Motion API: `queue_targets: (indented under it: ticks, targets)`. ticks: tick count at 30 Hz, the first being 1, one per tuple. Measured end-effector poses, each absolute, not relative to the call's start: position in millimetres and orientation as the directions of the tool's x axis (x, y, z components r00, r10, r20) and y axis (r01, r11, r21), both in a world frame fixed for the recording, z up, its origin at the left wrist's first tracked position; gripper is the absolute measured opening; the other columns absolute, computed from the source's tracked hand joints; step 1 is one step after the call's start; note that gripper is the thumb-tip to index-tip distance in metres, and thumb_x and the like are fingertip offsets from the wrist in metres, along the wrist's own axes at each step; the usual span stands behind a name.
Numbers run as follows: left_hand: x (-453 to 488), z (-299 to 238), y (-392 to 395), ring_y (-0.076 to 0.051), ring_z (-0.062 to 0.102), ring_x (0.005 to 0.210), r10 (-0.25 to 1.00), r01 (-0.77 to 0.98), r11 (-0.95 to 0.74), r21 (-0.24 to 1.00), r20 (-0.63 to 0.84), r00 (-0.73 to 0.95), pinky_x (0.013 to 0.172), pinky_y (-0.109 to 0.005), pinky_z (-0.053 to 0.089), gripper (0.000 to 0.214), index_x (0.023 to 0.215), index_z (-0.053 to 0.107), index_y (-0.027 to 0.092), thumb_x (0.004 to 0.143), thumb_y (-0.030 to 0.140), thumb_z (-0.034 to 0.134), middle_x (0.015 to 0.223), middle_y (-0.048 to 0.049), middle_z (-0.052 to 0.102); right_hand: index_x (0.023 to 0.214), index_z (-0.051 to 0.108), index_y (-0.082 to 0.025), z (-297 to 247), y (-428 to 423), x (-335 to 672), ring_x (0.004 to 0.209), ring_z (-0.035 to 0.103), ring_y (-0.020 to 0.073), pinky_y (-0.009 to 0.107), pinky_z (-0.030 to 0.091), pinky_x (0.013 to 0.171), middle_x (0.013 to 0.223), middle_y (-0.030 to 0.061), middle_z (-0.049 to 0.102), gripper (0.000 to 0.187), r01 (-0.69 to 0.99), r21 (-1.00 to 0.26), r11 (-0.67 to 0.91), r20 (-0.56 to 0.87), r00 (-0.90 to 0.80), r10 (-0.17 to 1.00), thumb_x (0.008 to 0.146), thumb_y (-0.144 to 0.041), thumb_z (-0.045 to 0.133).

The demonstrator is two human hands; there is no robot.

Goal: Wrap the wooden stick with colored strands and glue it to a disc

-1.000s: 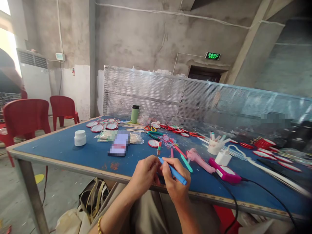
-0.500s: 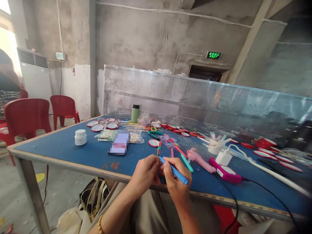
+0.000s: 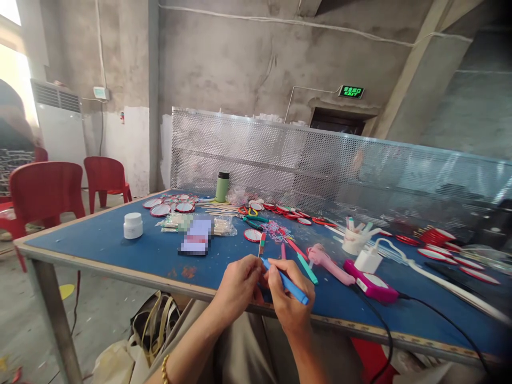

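My right hand (image 3: 288,301) grips a blue marker pen (image 3: 285,281) like a writing tool, its tip pointing left toward my left hand (image 3: 237,285). The left hand's fingers are pinched closed around something small that I cannot make out, held right at the pen's tip. Both hands hover over the near edge of the blue table (image 3: 120,242). Just beyond them lie a teal pen (image 3: 307,268), a red pen (image 3: 295,248) and a striped stick (image 3: 261,244).
On the table are a white jar (image 3: 133,225), a phone (image 3: 196,237), a green flask (image 3: 221,187), several red-rimmed round mirrors (image 3: 160,209), a pink tool (image 3: 330,264), a magenta device with white charger (image 3: 372,277) and cable, and a cup of pens (image 3: 354,240). Red chairs (image 3: 44,194) stand left; a perforated metal screen (image 3: 320,165) backs the table.
Almost nothing differs; the view has drifted slightly and both hands stay together at the pen's tip.
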State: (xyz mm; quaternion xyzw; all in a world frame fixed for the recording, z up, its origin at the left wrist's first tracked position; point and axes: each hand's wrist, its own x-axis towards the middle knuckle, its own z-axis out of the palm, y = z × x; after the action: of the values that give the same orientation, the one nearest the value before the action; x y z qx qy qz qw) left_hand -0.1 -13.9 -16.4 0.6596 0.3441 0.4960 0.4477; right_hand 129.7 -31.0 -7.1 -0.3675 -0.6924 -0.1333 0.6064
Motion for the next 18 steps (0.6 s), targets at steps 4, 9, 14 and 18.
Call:
queue_targets:
  ticks: [4,9,14,18]
  targets:
    - [0.6,-15.6,-13.4,-0.011,0.061,0.045,0.895,0.012,-0.365,0.931,0.347,0.282,0.042,-0.018,0.038,0.026,0.074,0.049,0.02,0.091,0.039,0.046,0.06,0.0036,0.058,0.083,0.064,-0.021,-6.2,-30.9,129.4,0.054,0.066,0.0142,0.024,0.053,0.055,0.064,-0.0009,0.07,0.016,0.666,-0.275,0.694,0.935,0.018,0.354,0.093,-0.024,0.053]
    - [1.1,-17.0,-13.0,-0.011,0.063,0.045,0.895,-0.007,-0.355,0.935,0.341,0.289,0.04,-0.018,0.037,0.024,0.076,0.05,0.019,0.091,0.038,0.044,0.068,0.002,0.063,0.082,0.064,-0.02,-5.0,-32.0,129.0,0.053,0.065,0.0131,0.022,0.052,0.053,0.063,-0.0009,0.069,0.017,0.647,-0.298,0.701,0.933,0.044,0.357,0.093,-0.023,0.053]
    - [0.2,-15.9,-13.7,-0.011,0.063,0.045,0.895,-0.007,-0.349,0.937,0.336,0.294,0.04,-0.018,0.037,0.023,0.078,0.051,0.019,0.091,0.037,0.044,0.067,0.0021,0.062,0.084,0.065,-0.02,-7.2,-31.1,130.3,0.053,0.063,0.0127,0.023,0.051,0.053,0.065,-0.0008,0.068,0.015,0.643,-0.29,0.708,0.937,0.042,0.346,0.093,-0.023,0.053]
    - [0.3,-15.0,-13.8,-0.011,0.062,0.044,0.897,-0.01,-0.343,0.939,0.331,0.293,0.04,-0.017,0.038,0.022,0.079,0.052,0.019,0.091,0.036,0.045,0.067,0.0023,0.062,0.086,0.066,-0.019,-9.2,-30.4,131.5,0.054,0.063,0.0126,0.022,0.05,0.051,0.067,0.0,0.069,0.014,0.646,-0.291,0.705,0.938,0.049,0.343,0.093,-0.022,0.053]
